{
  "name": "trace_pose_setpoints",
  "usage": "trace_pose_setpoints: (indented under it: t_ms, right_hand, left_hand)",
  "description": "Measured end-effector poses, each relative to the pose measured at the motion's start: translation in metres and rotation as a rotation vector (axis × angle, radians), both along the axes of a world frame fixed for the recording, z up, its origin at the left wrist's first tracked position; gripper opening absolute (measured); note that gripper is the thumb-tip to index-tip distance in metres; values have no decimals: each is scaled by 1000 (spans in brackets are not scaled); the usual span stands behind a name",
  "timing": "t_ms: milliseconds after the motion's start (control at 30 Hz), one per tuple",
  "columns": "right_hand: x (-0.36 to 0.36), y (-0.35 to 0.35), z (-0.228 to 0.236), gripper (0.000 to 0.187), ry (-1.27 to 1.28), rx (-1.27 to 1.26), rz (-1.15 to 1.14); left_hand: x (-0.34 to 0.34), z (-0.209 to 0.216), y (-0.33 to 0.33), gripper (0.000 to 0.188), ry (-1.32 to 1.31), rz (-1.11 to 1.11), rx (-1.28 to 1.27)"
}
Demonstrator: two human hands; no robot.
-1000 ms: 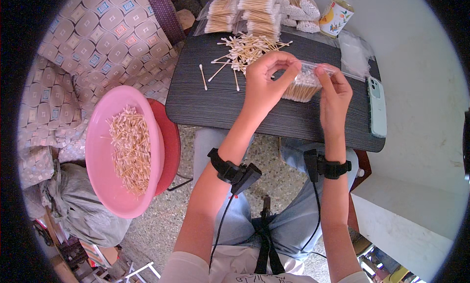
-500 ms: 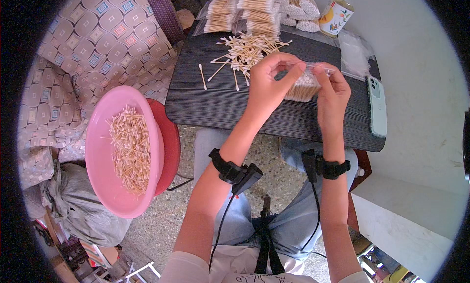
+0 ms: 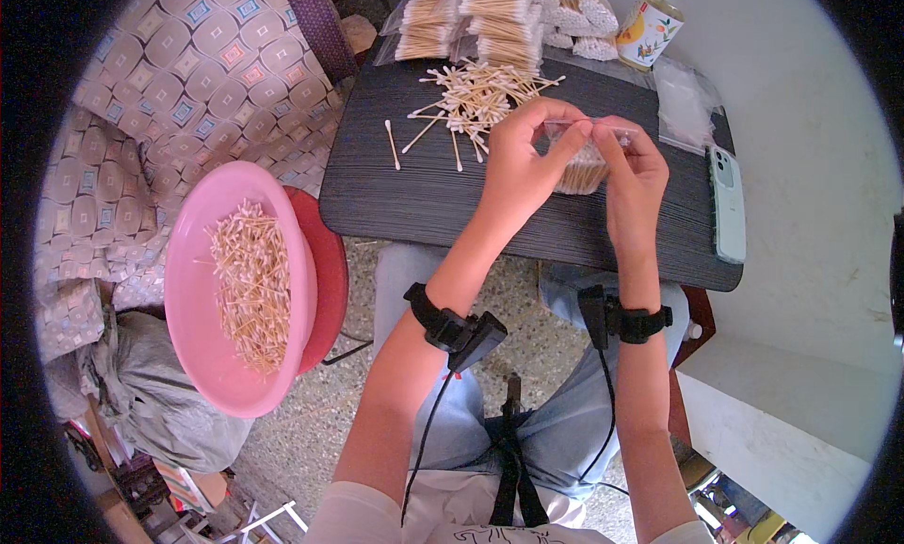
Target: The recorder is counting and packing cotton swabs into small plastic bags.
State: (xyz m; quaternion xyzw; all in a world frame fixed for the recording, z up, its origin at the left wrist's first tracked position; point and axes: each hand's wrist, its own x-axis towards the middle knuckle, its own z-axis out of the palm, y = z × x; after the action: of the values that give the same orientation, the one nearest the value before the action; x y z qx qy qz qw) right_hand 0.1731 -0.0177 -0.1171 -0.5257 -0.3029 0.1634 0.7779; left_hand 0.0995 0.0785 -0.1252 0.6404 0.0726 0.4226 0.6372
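Note:
A clear plastic bag of cotton swabs (image 3: 582,175) hangs between my hands over the near part of the dark table. My left hand (image 3: 532,153) pinches the bag's top edge between thumb and fingers. Close against it, my right hand (image 3: 633,162) pinches the same edge, the two thumbs almost meeting. White swab tips and wooden sticks show through the plastic below the fingers. Just beyond my left hand lies a loose heap of cotton swabs (image 3: 480,94), with one stray swab (image 3: 393,146) off to its left.
Filled swab bags (image 3: 504,21) are stacked at the table's far edge, beside a bottle (image 3: 650,24). Flat empty bags (image 3: 686,106) and a phone (image 3: 725,205) lie along the right. A pink basin (image 3: 193,290) of swabs rests on a red stool (image 3: 325,280) at left.
My right hand has slid left along the bag's top edge, bringing its thumb nearer my left thumb. Both hands keep their pinch on the bag.

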Motion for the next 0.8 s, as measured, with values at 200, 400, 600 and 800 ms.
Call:
trace_pose_setpoints:
  t_ms: [200,400,600,800]
  right_hand:
    - [0,-1,5,12,-15,-76,-28]
    - [8,-2,-1,17,62,-7,-86]
    - [11,-3,-4,19,7,-28,-136]
    - [3,-5,9,24,77,-26,29]
  left_hand:
    - [-4,0,1,14,64,67,111]
    - [-6,2,5,20,23,23,-50]
    - [-3,4,1,23,38,21,-68]
    - [-10,0,1,23,160,-184,-263]
